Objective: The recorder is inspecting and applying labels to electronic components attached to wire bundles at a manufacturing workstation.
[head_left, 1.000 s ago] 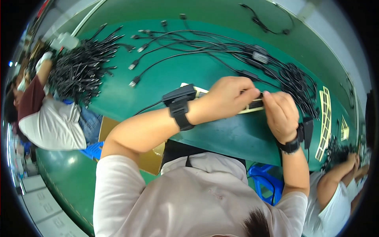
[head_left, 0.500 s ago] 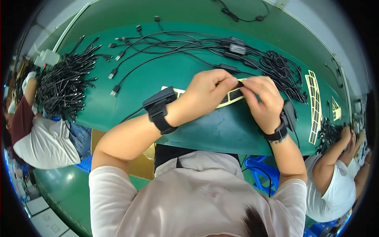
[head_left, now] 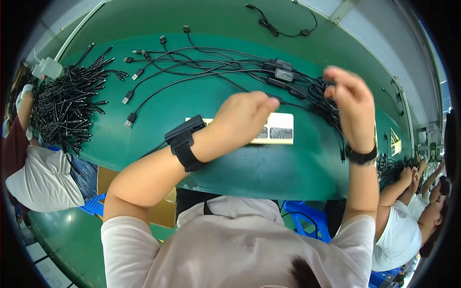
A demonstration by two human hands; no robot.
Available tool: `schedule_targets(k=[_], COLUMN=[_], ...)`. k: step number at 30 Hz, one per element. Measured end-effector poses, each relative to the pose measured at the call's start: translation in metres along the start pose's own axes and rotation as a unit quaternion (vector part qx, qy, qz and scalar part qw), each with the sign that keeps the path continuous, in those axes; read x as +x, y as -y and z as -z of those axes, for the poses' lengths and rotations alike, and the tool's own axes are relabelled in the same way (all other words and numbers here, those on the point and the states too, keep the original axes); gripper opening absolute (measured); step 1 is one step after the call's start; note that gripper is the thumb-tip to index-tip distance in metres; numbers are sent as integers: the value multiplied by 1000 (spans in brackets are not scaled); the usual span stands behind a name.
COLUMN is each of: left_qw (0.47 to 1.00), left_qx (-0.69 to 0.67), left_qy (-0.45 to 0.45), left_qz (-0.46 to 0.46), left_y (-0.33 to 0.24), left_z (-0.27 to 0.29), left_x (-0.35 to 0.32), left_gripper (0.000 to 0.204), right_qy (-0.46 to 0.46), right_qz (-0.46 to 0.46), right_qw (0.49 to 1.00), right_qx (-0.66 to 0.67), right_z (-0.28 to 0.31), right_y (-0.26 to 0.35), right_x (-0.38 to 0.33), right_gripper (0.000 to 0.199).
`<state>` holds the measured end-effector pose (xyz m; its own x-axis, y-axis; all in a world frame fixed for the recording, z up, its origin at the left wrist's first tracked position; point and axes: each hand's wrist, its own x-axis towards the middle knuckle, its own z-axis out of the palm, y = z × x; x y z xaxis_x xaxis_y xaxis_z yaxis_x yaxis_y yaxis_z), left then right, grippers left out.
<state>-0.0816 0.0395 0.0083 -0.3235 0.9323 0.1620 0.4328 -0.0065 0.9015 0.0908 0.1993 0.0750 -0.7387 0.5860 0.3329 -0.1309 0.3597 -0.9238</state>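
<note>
Label sheet [head_left: 282,121], pale with dark labels, lies on the green tabletop [head_left: 283,173], partly covered by the left hand [head_left: 241,117]; thumb and index drawn close, cannot tell whether they pinch anything. Right hand [head_left: 354,105], blurred, raised near black USB cables [head_left: 284,75], is half open, visibly holding nothing.

A pale bottle [head_left: 47,68] sits at upper left, a blue stool [head_left: 300,207] at lower right.
</note>
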Motion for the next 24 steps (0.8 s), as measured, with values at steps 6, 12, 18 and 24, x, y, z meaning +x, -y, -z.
schedule_targets(k=[6,12,18,24], left_qw=[945,934,954,943], left_qx=[214,263,243,195], left_qy=[17,3,-71,-257], left_qz=[-246,-240,-161,-85], left_y=[-10,9,7,13], left_z=[1,20,28,61], left_x=[-22,-8,-5,16], left_gripper=[9,11,18,46], right_qy=[57,28,81,-24], right_qz=[5,-19,79,205], right_qw=[934,888,989,979], right_qx=[-353,-458,-96,4], right_z=[-7,-54,-87,-58], right_y=[-77,-159,-33,103], right_x=[155,230,222,143], right_gripper=[89,102,89,97])
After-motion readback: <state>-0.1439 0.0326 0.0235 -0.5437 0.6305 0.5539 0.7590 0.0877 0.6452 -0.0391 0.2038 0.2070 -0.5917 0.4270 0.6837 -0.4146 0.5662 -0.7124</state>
